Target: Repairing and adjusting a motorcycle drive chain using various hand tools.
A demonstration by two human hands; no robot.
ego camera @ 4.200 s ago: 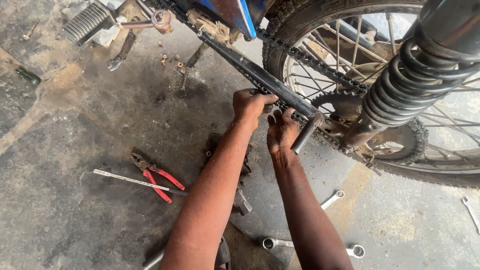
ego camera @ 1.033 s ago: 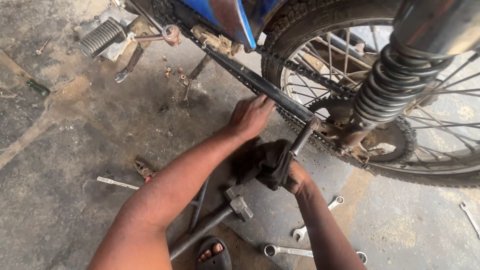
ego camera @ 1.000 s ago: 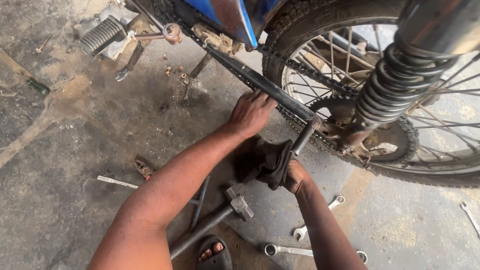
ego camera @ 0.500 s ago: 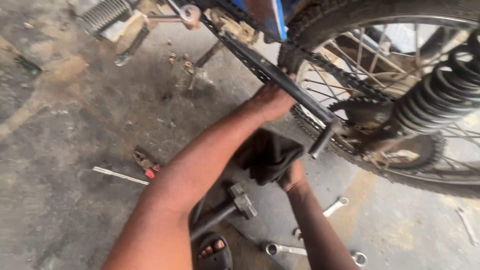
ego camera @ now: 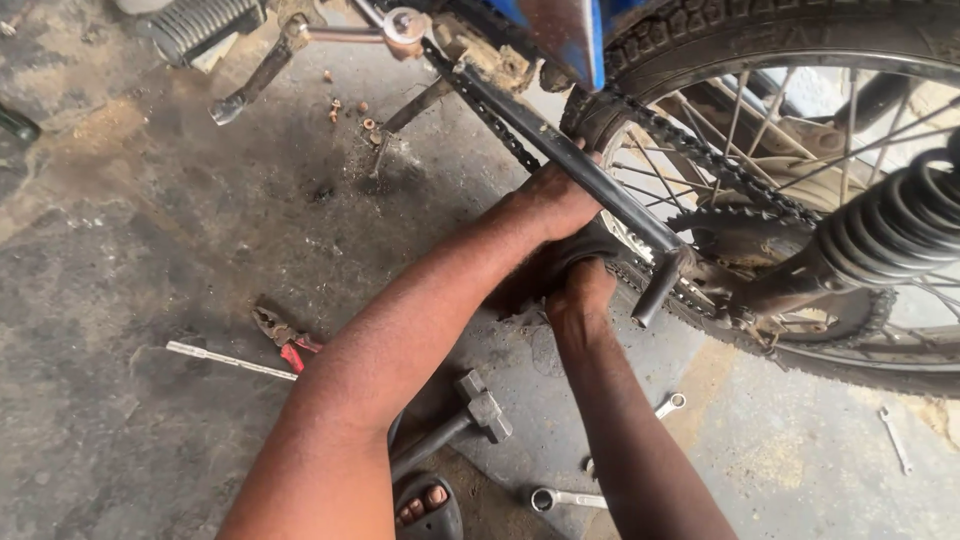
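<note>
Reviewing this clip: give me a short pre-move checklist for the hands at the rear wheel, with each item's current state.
1. Left hand placed on the swingarm bar: ok.
2. Right hand has a grip just under the bar: cannot tell, the fingers are hidden.
3. Chain seated on the sprocket: cannot tell, partly hidden.
4. Hammer within reach on the floor: ok.
5. Red-handled pliers on the floor, away from both arms: ok.
6. Sandalled foot apart from the hammer head: ok.
</note>
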